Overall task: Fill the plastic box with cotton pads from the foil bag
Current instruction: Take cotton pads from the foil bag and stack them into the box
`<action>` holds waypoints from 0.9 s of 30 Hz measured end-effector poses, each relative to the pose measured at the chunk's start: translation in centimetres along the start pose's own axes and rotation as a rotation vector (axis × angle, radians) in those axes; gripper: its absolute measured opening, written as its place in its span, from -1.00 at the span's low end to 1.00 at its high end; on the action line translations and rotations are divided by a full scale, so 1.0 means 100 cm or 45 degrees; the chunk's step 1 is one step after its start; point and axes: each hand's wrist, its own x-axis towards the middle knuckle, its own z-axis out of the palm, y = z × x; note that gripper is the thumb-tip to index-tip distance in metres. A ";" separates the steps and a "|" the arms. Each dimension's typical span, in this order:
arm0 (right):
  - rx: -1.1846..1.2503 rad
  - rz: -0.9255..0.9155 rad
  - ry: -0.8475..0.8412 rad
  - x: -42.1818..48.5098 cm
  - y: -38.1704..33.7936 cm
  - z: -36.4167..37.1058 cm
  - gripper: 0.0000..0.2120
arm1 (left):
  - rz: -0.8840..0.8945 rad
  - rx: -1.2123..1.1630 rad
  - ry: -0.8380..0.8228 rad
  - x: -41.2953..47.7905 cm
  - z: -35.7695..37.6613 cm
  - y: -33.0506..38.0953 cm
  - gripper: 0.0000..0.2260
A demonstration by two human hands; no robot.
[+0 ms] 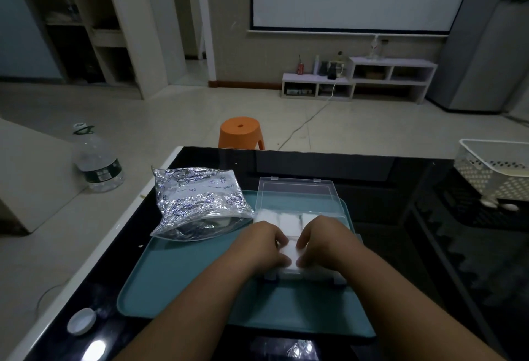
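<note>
A clear plastic box [297,194] lies on a teal tray [183,269], its lid standing open at the back. White cotton pads [287,219] fill the box in rows. My left hand [262,246] and my right hand [323,242] are both over the near part of the box, fingertips pinching a stack of white pads [292,252] between them. The silver foil bag [197,203] lies to the left of the box, its open mouth facing the tray. The near half of the box is hidden under my hands.
The tray sits on a black glossy table [429,246]. A white perforated basket [495,171] stands at the far right. A white cap [81,321] lies at the near left corner. An orange stool [242,133] and a water bottle [96,157] stand beyond the table.
</note>
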 end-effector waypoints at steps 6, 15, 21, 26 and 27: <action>0.186 -0.063 0.015 -0.004 0.008 0.002 -0.69 | 0.013 0.019 0.003 -0.001 0.002 0.001 -0.61; 0.217 -0.111 0.063 -0.002 0.004 -0.002 -0.69 | -0.017 0.076 0.083 0.002 -0.001 0.000 -0.82; 0.234 -0.122 0.062 -0.001 0.005 -0.002 -0.71 | -0.015 0.092 0.051 0.004 0.000 0.001 -0.78; 0.329 -0.140 0.192 0.003 0.000 -0.005 -0.84 | -0.009 -0.127 0.201 0.003 -0.014 -0.009 -0.78; 0.347 -0.147 0.212 0.005 -0.003 -0.005 -0.86 | -0.007 -0.143 0.239 0.003 -0.017 -0.012 -0.78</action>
